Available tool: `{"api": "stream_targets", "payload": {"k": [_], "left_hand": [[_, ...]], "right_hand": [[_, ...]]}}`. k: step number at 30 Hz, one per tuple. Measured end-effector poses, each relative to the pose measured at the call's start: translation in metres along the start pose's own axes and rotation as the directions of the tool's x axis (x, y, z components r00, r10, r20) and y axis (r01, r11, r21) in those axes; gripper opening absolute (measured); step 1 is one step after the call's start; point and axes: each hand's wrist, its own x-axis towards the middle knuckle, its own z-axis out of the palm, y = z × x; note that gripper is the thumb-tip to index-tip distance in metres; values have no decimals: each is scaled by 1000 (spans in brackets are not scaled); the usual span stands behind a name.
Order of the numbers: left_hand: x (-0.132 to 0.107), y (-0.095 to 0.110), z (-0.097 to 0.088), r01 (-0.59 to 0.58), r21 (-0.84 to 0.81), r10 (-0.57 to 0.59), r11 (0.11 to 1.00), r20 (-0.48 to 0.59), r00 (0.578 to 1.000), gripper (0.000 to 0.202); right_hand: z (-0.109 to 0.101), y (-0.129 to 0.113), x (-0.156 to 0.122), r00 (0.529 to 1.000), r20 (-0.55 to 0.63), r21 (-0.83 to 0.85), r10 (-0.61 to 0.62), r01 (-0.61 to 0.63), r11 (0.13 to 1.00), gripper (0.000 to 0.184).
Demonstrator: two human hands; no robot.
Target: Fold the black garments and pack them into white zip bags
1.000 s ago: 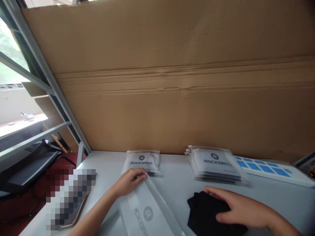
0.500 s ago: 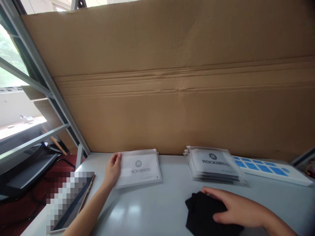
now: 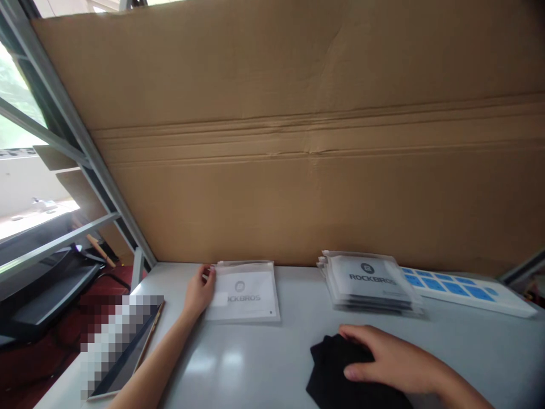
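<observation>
My left hand (image 3: 199, 294) has its fingers curled at the upper left edge of a clear zip bag (image 3: 255, 312), pinching it. The bag lies on the table and shows a white insert with grey "ROCKBROS" lettering; part of the print is covered by glare. In my right hand (image 3: 387, 358) is a folded black cloth (image 3: 336, 369), thumb on top and fingers over its far edge. The cloth's lower part runs out of view. Behind it lies a stack of similar zip bags (image 3: 366, 278), with dark contents showing at the edges.
A white panel with blue patches (image 3: 460, 289) lies right of the stack. At the left table edge rests a tablet-like flat thing (image 3: 128, 358), partly pixelated. A tall cardboard sheet (image 3: 272, 199) closes off the back, beside a grey metal frame (image 3: 106, 176).
The zip bag at my left hand has settled flatter, and that hand has shifted slightly right. My right hand has moved a little left with the black cloth.
</observation>
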Motion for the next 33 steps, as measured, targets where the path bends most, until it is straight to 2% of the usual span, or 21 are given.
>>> {"api": "stream_targets", "payload": {"k": [4, 7, 9, 10, 11, 12, 14, 15, 16, 17, 19, 22, 26, 30, 33], "left_hand": [[1, 6, -2, -81, 53, 83, 995, -37, 996, 23], [-13, 27, -4, -196, 62, 198, 979, -29, 980, 22], [-34, 47, -4, -298, 34, 295, 954, 73, 953, 17], [-48, 58, -2, -359, 3, 353, 933, 161, 921, 14], [-62, 68, -1, -455, -46, 445, 889, 318, 837, 17], [-77, 78, 2, -528, -96, 506, 844, 469, 724, 19], [-103, 92, 7, -606, -182, 548, 774, 672, 498, 19], [-114, 96, 10, -624, -215, 553, 751, 721, 417, 20], [-122, 98, 13, -639, -238, 559, 732, 746, 361, 23], [-128, 99, 16, -657, -250, 570, 711, 752, 331, 32], [-136, 97, 21, -714, -247, 612, 655, 727, 310, 44], [-145, 93, 27, -811, -213, 688, 544, 667, 286, 31], [-157, 89, 33, -881, -126, 712, 457, 645, 277, 20], [-160, 85, 37, -885, -101, 661, 454, 704, 258, 22], [-156, 82, 37, -838, -140, 627, 527, 729, 273, 25]], "right_hand": [[16, -11, 8, 996, -85, 66, 28, -23, 998, 46], [20, -14, 10, 989, -143, 165, 35, -11, 986, 45], [17, -14, 8, 991, -129, 236, 25, 6, 972, 47], [15, -14, 7, 995, -102, 269, 18, 10, 963, 46], [14, -15, 6, 998, -58, 301, 14, 4, 954, 45], [13, -17, 5, 1000, 0, 333, 13, -12, 943, 46], [15, -21, 4, 991, 136, 405, 16, -70, 912, 51], [18, -23, 5, 981, 194, 440, 15, -101, 892, 53], [22, -25, 6, 973, 232, 474, 9, -121, 872, 52], [27, -27, 8, 970, 242, 505, 3, -128, 854, 49], [36, -31, 11, 981, 196, 552, -9, -102, 827, 38], [46, -36, 13, 993, 116, 589, -34, -41, 807, 29], [51, -35, 14, 980, 166, 663, -105, -32, 748, 36], [52, -23, 18, 963, 243, 692, -114, -90, 716, 60], [51, -17, 20, 957, 266, 683, -117, -101, 723, 69]]}}
